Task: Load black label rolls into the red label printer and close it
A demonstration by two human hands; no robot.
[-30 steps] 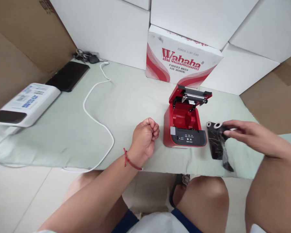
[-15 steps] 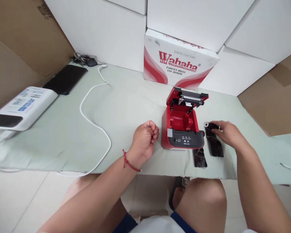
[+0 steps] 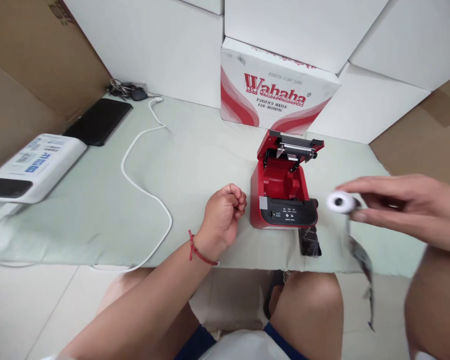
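A small red printer (image 3: 283,192) with its lid flipped open stands on the pale green cloth (image 3: 195,165), its roll bay empty. My left hand (image 3: 225,217) rests in a loose fist just left of it, a red cord on the wrist. My right hand (image 3: 408,210) is raised to the right of the printer and pinches a small white paper roll (image 3: 339,202), from which a dark, blurred plastic wrapper (image 3: 362,260) trails down. A second dark wrapper piece (image 3: 309,242) lies on the cloth in front of the printer.
A white cable (image 3: 142,160) snakes across the cloth at left. A white device (image 3: 30,167), a black tablet (image 3: 97,120) and keys (image 3: 125,90) lie at far left. A Wahaha carton (image 3: 277,95), white boxes and brown cardboard wall the back. My knees are below the cloth's edge.
My right hand has lifted the paper roll off the cloth and drawn it rightward, the wrapper now dangling from it. One wrapper piece stayed in front of the printer. My left fist has not moved.
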